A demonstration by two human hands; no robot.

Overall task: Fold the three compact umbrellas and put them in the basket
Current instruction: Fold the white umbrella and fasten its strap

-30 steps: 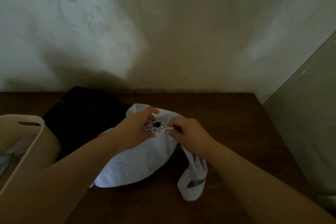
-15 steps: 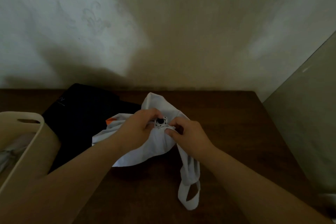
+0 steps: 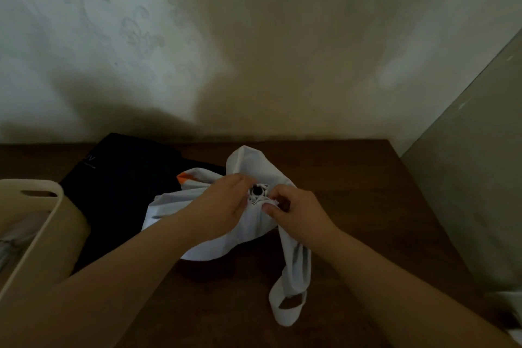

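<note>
Left hand [image 3: 223, 203] and right hand [image 3: 296, 210] grip the white umbrella [image 3: 248, 230] canopy; its black tip [image 3: 257, 191] lies between their fingers. Black umbrella [image 3: 127, 178] beyond the left fingers, beige basket [image 3: 42, 234] further left.

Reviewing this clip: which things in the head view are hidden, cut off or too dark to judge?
- Basket: cut by the left edge; its contents are dim and unclear.
- Black umbrella: too dark to tell whether it is folded.
- White umbrella: its shaft is hidden by fabric, the left hand and the right hand.
- Pale object at the right edge: cut off, unidentifiable.
</note>
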